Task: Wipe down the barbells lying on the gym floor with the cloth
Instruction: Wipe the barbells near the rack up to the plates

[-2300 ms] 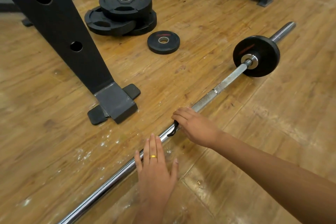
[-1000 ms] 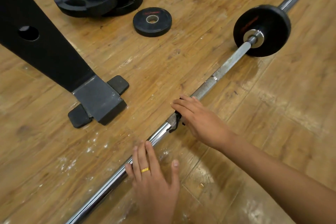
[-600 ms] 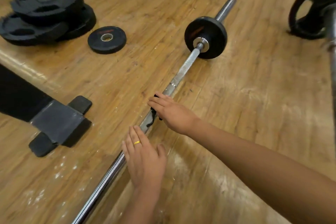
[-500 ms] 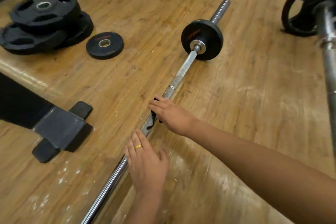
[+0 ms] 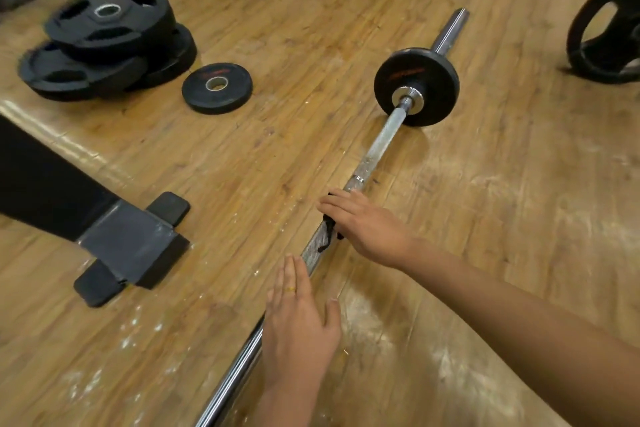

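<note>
1. While the right hand (image 5: 369,230), fingers straight and together, presses a small black cloth (image 5: 329,231) onto the long steel barbell (image 5: 381,139) mid-floor, wiping is under way.
2. Flat-fingered, the left hand (image 5: 299,322) steadies it.
3. Next likely calls for sliding the cloth along.

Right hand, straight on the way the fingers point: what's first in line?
The barbell shaft: the right hand lies across it, on the cloth. Beyond, bare floor between the small plate and rack foot; perhaps the plate stack further on, depth unclear.
</note>
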`<action>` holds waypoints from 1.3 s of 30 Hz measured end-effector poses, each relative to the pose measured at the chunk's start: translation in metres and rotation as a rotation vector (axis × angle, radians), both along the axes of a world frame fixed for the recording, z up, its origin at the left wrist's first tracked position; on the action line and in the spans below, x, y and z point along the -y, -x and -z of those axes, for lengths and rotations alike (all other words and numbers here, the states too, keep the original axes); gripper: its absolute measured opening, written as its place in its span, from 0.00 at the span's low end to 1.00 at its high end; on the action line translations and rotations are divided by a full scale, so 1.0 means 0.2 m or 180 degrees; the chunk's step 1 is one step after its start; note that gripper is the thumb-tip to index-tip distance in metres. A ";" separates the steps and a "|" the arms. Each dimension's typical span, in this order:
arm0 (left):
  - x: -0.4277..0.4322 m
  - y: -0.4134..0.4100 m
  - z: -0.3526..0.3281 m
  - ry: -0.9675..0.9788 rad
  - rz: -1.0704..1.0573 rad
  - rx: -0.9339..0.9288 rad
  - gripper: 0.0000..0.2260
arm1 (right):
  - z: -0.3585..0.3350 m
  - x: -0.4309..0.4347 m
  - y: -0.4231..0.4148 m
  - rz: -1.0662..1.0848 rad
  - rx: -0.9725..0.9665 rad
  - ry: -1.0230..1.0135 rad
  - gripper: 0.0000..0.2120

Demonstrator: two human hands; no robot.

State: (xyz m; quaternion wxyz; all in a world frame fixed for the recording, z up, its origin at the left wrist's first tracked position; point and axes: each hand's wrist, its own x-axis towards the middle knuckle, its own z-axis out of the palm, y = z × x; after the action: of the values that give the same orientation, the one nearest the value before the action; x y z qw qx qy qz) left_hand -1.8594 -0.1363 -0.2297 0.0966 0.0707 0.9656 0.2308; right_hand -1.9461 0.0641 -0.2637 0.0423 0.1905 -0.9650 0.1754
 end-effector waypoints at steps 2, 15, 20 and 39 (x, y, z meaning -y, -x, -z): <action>-0.02 -0.03 0.01 0.0066 0.0031 -0.0012 0.37 | -0.03 -0.07 0.06 0.0284 0.0193 0.0072 0.22; -0.14 -0.19 0.10 0.0306 0.0062 -0.0293 0.39 | -0.04 -0.16 -0.03 0.0510 0.0240 0.0199 0.20; -0.15 -0.25 0.13 0.0331 0.0257 -0.0248 0.44 | -0.03 -0.09 -0.19 0.0125 0.0212 0.0182 0.19; -0.28 -0.37 0.17 0.0202 0.0666 -0.0014 0.54 | -0.06 -0.31 -0.22 0.0536 0.0290 0.0393 0.19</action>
State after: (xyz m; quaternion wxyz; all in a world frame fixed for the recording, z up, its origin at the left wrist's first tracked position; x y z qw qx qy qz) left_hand -1.7846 -0.0795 -0.2640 0.1203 0.1686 0.9600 0.1886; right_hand -1.9020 0.1265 -0.2518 0.0247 0.0976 -0.9659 0.2387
